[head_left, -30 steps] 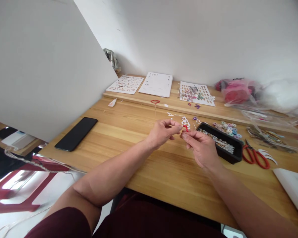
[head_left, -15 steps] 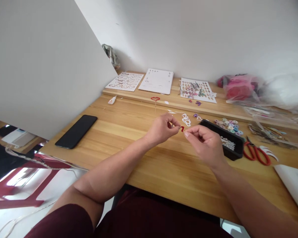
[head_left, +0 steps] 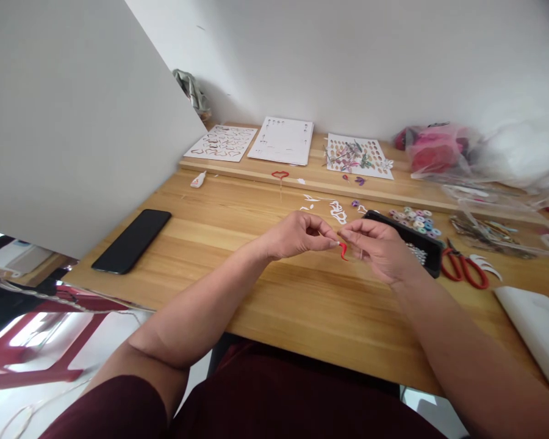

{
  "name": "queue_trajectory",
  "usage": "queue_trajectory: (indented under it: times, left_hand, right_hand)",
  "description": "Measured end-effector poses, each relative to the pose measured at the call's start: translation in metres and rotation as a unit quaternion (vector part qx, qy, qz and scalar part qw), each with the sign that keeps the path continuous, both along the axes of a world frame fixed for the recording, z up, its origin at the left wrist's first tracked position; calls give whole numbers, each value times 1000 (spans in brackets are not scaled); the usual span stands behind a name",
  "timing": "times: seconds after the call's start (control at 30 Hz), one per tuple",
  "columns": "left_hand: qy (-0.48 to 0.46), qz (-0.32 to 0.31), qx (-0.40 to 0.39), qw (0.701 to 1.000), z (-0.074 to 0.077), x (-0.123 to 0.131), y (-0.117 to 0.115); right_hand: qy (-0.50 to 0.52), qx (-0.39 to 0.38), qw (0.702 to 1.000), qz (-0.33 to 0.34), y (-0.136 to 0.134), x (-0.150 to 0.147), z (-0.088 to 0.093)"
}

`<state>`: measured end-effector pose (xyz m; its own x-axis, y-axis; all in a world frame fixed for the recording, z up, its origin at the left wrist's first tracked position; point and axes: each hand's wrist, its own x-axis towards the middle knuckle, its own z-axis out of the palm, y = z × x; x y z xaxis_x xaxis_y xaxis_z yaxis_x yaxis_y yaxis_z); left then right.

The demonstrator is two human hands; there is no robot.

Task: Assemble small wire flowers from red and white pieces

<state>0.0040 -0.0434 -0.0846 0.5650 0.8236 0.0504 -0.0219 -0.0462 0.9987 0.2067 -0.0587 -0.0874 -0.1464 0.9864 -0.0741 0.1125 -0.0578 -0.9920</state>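
My left hand (head_left: 297, 235) and my right hand (head_left: 379, 247) meet above the middle of the wooden desk (head_left: 265, 286). Both pinch a small curled strip of red paper (head_left: 343, 249), which hangs down between their fingertips. Just beyond the hands lie several white curled paper shapes (head_left: 336, 210). A black tray (head_left: 405, 241) of small pieces sits right behind my right hand.
A black phone (head_left: 131, 240) lies at the left. Red-handled scissors (head_left: 462, 268) and coloured paper coils (head_left: 414, 218) are at the right. Three sheets with paper shapes (head_left: 281, 140) lie on the raised back ledge, beside plastic bags (head_left: 443, 152). A small glue tube (head_left: 197, 179) lies at the back left.
Both hands have dropped a little toward me. The red strip now hangs lower between the fingertips, and my right hand has rolled so its fingers curl closer to my left.
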Motion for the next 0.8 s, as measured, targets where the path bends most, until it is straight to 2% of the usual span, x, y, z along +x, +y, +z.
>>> queue_trajectory:
  times: [0.07, 0.17, 0.3, 0.4, 0.5, 0.6, 0.67, 0.8]
  left_hand:
    - [-21, 2, -26, 999, 3, 0, 0]
    - [-29, 32, -55, 998, 5, -1, -1]
    - [-51, 95, -68, 992, 1, 1, 2]
    - [-59, 169, -52, 983, -3, 3, 5]
    - [-20, 232, -8, 973, -7, 4, 7]
    - [54, 261, 68, 961, -7, 4, 7]
    - [92, 248, 99, 959, -6, 3, 7]
    - [114, 154, 86, 978, -9, 3, 5]
  right_hand:
    - [72, -74, 995, 9, 0, -2, 0]
    - [147, -136, 979, 24, -1, -6, -2]
    - [180, -164, 970, 23, -6, -14, -6]
    - [170, -153, 973, 4, -10, -21, -9]
    - [129, -108, 986, -6, -15, -25, -10]
    - [51, -12, 999, -15, -18, -24, -6]
    - [-22, 70, 997, -27, -19, -21, 0]
    - [-142, 182, 972, -53, -20, -13, 8]
